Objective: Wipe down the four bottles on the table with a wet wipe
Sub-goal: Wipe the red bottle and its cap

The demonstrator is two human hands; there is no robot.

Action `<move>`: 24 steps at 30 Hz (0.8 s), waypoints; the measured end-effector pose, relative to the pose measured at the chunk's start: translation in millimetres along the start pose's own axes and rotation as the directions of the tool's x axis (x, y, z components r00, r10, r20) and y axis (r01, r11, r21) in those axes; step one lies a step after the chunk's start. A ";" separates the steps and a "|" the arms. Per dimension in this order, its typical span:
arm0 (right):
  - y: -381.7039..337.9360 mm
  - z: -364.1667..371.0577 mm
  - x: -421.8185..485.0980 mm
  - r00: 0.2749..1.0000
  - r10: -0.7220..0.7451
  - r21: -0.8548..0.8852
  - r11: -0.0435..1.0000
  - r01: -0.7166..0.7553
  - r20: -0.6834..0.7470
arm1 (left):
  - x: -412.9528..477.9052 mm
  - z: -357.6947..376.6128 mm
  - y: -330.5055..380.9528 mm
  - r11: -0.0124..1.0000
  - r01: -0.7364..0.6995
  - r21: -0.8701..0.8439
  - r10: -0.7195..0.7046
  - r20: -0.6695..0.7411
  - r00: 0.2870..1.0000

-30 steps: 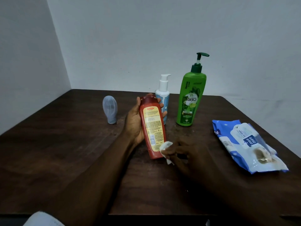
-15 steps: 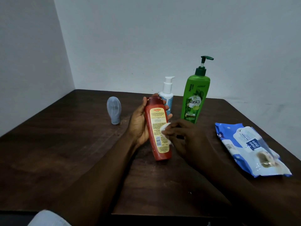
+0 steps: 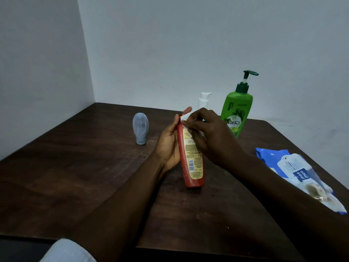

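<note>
left hand [image 3: 168,146] is wrapped round the red bottle [image 3: 191,157] from 9 o'clock, middle of the table [image 3: 94,176], axis running 11 to 5, right hand [image 3: 207,133] pinching the wet wipe [image 3: 186,122] at the 11 end, so next stroke's probably toward 5

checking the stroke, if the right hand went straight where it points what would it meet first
Probably the left hand, just past the red bottle top where the right hand pinches the wet wipe.

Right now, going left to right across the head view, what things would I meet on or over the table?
grey tube → red bottle → green pump bottle → wet wipes pack
</note>
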State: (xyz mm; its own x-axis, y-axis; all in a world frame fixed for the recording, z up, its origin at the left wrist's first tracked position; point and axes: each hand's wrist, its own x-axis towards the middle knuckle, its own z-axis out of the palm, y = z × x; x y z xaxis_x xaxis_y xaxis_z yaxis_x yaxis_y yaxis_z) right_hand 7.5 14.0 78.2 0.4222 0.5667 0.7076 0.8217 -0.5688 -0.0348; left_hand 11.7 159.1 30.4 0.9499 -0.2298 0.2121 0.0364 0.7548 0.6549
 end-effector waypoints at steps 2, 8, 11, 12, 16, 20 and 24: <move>0.5 -0.4 -1.5 1.000 -0.021 -0.005 1.000 0.022 0.022 | 0.5 0.4 0.8 1.000 -0.017 -0.012 0.018 0.006 1.000; 0.0 -1.8 -4.9 0.995 -0.070 -0.024 0.997 0.072 0.065 | 0.0 -2.1 -0.7 0.999 0.003 -0.036 -0.002 0.007 1.000; -2.3 -4.6 -10.4 0.989 -0.091 -0.016 0.996 0.093 0.114 | 1.7 -1.7 -4.3 0.997 0.012 -0.074 -0.010 0.029 1.000; -4.1 -5.3 -13.2 0.986 -0.101 -0.009 0.995 0.103 0.131 | 2.2 -2.0 -4.8 0.996 0.015 -0.083 -0.012 0.029 1.000; -12.8 -6.6 -26.9 0.971 -0.146 0.000 0.989 0.149 0.192 | 2.9 -6.3 -3.8 0.999 0.013 -0.053 -0.012 0.014 1.000; -17.0 -5.3 -44.9 0.949 -0.163 -0.008 0.985 0.171 0.270 | 1.5 -5.7 -3.8 0.999 0.024 -0.023 -0.023 0.017 1.000; -20.7 -8.3 -66.7 0.938 -0.169 0.000 0.984 0.177 0.304 | 1.1 -5.9 -4.8 0.999 0.034 -0.043 -0.032 0.040 0.999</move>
State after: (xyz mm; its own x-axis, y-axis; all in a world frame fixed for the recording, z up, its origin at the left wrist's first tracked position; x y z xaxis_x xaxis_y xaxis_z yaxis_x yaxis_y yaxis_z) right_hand -40.8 -17.0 37.5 0.3736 0.8084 0.4549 0.8834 -0.4596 0.0912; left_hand 14.4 158.9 23.2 0.9349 -0.2785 0.2201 0.0818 0.7724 0.6299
